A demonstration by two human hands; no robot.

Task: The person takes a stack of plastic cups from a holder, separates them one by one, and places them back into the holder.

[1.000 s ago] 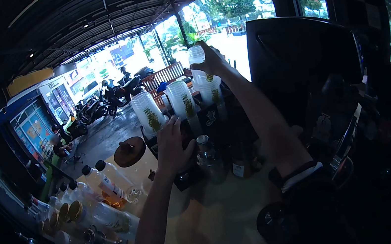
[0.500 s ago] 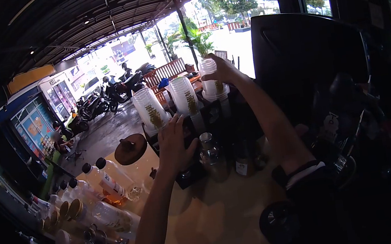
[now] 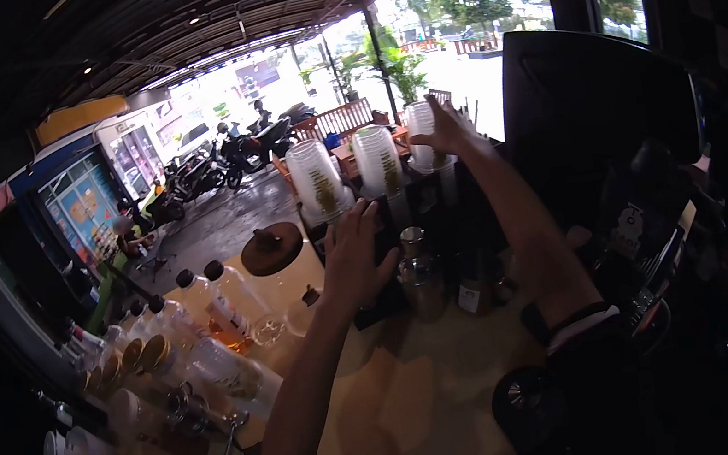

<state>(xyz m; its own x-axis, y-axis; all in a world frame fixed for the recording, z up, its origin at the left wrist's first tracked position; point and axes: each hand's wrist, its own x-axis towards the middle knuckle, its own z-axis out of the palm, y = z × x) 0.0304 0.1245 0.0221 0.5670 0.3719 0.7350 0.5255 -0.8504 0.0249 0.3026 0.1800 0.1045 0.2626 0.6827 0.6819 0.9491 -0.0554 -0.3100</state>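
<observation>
Three upright stacks of clear plastic cups with gold print stand in a dark holder at the counter's far edge: a left stack (image 3: 316, 178), a middle stack (image 3: 376, 161) and a right stack (image 3: 420, 117). My right hand (image 3: 455, 133) is wrapped round the right stack from its right side, thumb across the front; some fingers are hidden behind the cups. My left hand (image 3: 355, 255) has its fingers stretched out over the dark holder, just below the left stack, and holds nothing. A metal cocktail shaker (image 3: 418, 266) stands between my forearms.
Several bottles (image 3: 207, 301) and jars crowd the left side of the counter (image 3: 390, 410). A jar with a round wooden lid (image 3: 271, 248) stands beyond them. To the right rises a large dark machine or screen (image 3: 596, 92). Outside are motorbikes (image 3: 250, 146), a bench (image 3: 344, 120) and a seated person.
The view has swung slightly left, so everything sits further right. My right hand has slid a little down the side of the right stack; my left hand stays by the holder.
</observation>
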